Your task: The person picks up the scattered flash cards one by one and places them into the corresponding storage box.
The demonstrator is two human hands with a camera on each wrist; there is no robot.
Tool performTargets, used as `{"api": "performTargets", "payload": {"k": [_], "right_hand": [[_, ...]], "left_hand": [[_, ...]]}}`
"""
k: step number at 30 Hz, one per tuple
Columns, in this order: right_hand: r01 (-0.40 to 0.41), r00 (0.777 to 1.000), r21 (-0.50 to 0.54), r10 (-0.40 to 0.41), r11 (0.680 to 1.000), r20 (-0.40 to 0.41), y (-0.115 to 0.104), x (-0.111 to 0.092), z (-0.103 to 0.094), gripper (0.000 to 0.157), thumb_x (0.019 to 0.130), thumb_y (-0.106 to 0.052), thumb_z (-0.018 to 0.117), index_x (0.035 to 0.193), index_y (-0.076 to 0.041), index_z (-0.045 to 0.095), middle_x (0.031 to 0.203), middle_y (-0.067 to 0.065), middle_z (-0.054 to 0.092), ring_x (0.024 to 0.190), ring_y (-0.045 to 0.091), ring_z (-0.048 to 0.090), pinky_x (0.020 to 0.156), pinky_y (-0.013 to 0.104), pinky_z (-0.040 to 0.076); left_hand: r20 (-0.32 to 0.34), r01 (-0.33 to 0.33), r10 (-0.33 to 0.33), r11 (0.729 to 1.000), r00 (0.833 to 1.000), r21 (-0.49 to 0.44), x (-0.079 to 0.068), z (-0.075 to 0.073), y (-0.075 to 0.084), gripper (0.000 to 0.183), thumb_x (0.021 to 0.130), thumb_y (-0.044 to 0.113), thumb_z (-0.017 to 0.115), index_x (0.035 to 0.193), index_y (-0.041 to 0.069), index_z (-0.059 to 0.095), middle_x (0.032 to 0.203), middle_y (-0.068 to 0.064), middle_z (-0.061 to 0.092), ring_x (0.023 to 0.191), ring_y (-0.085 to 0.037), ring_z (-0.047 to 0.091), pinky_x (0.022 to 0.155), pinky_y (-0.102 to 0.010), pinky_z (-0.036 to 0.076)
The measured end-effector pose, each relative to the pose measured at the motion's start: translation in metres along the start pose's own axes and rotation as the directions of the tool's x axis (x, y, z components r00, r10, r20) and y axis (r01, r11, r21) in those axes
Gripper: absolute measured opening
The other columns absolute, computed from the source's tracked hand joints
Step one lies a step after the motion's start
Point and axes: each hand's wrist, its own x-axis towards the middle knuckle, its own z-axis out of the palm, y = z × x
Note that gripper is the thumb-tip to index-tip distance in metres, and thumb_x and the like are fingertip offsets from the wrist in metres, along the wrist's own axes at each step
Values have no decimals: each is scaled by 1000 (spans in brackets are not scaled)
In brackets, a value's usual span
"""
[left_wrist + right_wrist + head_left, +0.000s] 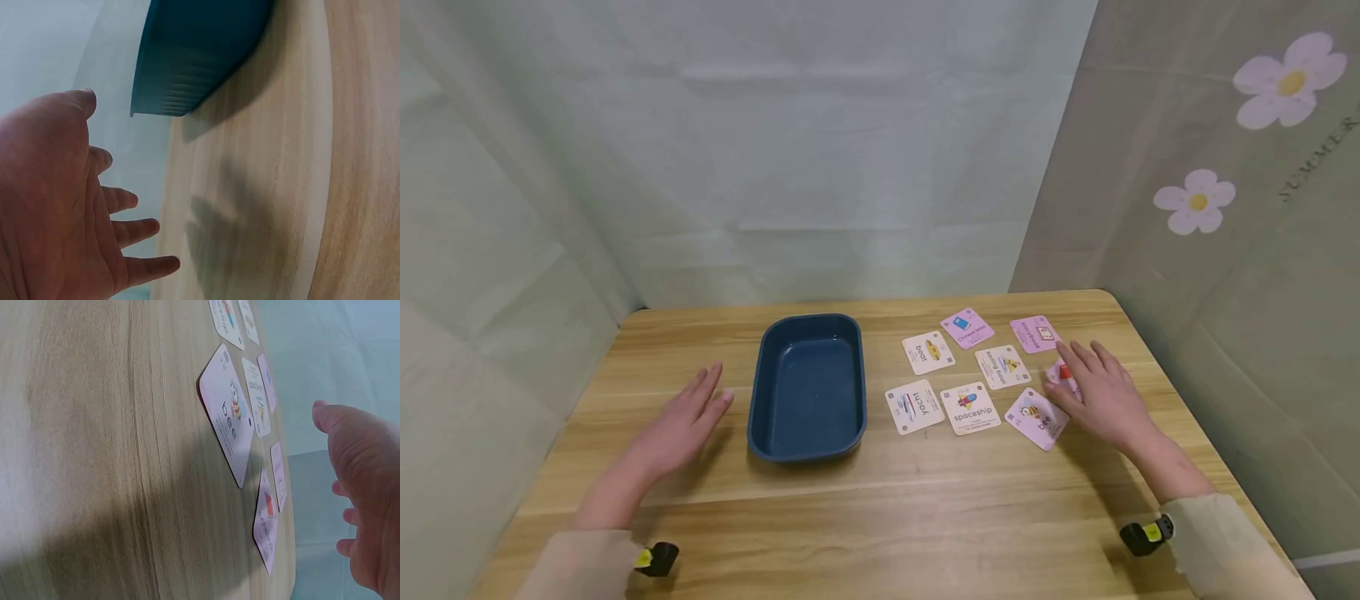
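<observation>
My left hand hovers above the table to the left of a dark blue plastic tray, its fingers extended and holding nothing. Over the right side of the table, my right hand is held above the cards with fingers stretched out, also holding nothing. Beneath its fingers lies a pink card with a red picture, partly covered in the head view. Next to that one is the pink bee card. The spaceship card, yacht card and sailing boat card lie face up further left.
Farther back are the boat card, the Chinese book card and the storybook card. The wooden table meets pale curtains behind it and at both sides.
</observation>
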Motion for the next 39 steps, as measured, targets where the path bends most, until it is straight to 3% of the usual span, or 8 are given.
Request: {"api": "performTargets", "payload": {"k": [10, 17, 23, 26, 32, 35, 39], "right_hand": [[7, 999, 8, -7, 1000, -33, 2, 0, 4, 78, 98, -46, 65, 159, -6, 37, 155, 26, 40, 146, 52, 21, 109, 75, 18], [28, 999, 8, -28, 1000, -44, 2, -1, 5, 77, 98, -42, 67, 158, -6, 38, 153, 26, 42, 145, 53, 22, 108, 75, 18], [30, 999, 12, -29, 999, -45, 1, -1, 5, 77, 97, -43, 68, 157, -5, 39, 152, 25, 43, 144, 53, 24, 108, 75, 20], [36, 999, 9, -35, 999, -41, 1, -1, 5, 76, 97, -43, 68, 156, -4, 40, 152, 26, 44, 143, 52, 25, 107, 74, 21], [48, 998, 13, -47, 999, -43, 0, -2, 5, 72, 98, -39, 69, 155, -5, 42, 148, 26, 47, 140, 51, 30, 107, 73, 23], [56, 998, 3, -56, 998, -42, -1, -2, 6, 71, 98, -37, 68, 155, -4, 42, 145, 26, 50, 137, 50, 33, 106, 71, 26], [72, 997, -26, -73, 997, -28, -2, -3, 8, 67, 99, -37, 67, 153, -4, 45, 142, 26, 53, 133, 49, 38, 105, 68, 29]], "left_hand": [[33, 25, -19, 980, 999, -196, 6, -3, 3, 78, 110, 53, 30, 164, 7, 0, 166, -29, 5, 150, -52, 7, 114, -70, 13], [85, 73, -46, 932, 995, -355, 8, -2, 11, 81, 109, 54, 34, 165, 9, -3, 164, -34, 13, 140, -56, 34, 100, -64, 43], [87, 84, -53, 913, 995, -400, 11, -1, 15, 81, 109, 48, 42, 165, 10, -2, 163, -35, 13, 139, -55, 36, 96, -60, 48], [104, 94, -51, 882, 993, -462, 13, -1, 15, 80, 109, 44, 44, 165, 10, -2, 162, -35, 14, 139, -54, 37, 94, -58, 51], [178, 141, -39, 780, 983, -610, 17, -2, 19, 80, 109, 42, 46, 166, 15, -4, 162, -34, 16, 140, -52, 37, 91, -54, 54], [202, 158, -35, 759, 979, -632, 20, -2, 20, 80, 109, 41, 47, 166, 16, -3, 163, -34, 14, 140, -52, 36, 90, -53, 55], [237, 188, -44, 753, 970, -631, 25, -3, 20, 80, 109, 41, 48, 166, 18, -3, 164, -33, 14, 141, -52, 36, 89, -53, 55]]}}
